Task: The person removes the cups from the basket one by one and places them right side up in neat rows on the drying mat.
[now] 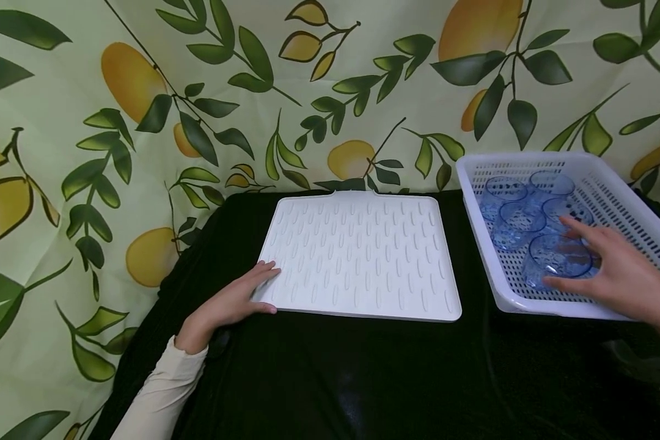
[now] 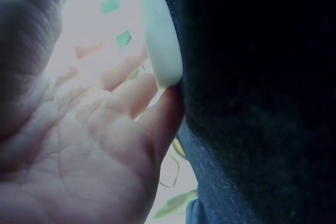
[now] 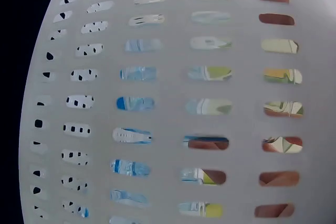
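A white ribbed draining tray (image 1: 357,256) lies flat on the dark cloth. My left hand (image 1: 239,296) rests on its near left corner, with fingers over the left edge and the thumb at the front edge. The left wrist view shows the palm (image 2: 89,150) beside the tray's rounded edge (image 2: 163,45). Over the white basket (image 1: 475,229) at right, my right hand (image 1: 616,269) spreads thumb and fingers about the nearest blue clear glass (image 1: 555,260); whether it touches the glass I cannot tell. Several similar glasses (image 1: 519,223) stand behind it.
The basket's slotted wall (image 3: 170,93) fills the right wrist view, with blue glass and skin tones showing through the slots. Dark cloth (image 1: 363,379) covers the table. A fruit-and-leaf patterned curtain (image 1: 308,140) hangs behind and to the left.
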The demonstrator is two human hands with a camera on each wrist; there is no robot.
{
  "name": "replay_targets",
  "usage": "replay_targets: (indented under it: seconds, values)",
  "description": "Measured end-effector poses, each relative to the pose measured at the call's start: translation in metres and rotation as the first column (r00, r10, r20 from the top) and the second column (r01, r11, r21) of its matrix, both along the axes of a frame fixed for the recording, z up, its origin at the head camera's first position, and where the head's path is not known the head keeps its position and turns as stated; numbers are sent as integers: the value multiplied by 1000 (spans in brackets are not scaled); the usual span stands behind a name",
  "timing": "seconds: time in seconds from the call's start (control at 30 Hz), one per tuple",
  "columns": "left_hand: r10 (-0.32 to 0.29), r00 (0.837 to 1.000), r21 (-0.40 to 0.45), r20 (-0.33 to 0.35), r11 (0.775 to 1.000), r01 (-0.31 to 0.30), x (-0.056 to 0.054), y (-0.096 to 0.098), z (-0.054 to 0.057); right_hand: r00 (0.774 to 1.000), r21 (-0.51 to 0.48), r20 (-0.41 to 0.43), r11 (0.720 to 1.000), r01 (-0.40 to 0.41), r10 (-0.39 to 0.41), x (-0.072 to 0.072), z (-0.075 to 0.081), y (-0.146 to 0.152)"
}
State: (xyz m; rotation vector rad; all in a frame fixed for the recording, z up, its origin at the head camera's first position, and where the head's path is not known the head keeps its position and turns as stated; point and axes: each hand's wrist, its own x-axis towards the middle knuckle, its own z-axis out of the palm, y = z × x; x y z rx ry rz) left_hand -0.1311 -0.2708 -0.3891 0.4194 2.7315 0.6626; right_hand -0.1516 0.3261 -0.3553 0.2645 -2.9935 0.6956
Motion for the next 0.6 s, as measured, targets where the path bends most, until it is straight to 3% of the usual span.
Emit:
replay_targets:
  seconds: [0.33, 0.6]
  values:
    - [-6, 1000, 19, -12, 1000, 6, 0, 0, -2, 1000, 31, -6, 999, 27, -27, 0, -5, 1]
    - [-16, 999, -14, -40, 1000, 15, 4, 0, -4, 1000, -78, 17, 997, 28, -27, 0, -10, 2]
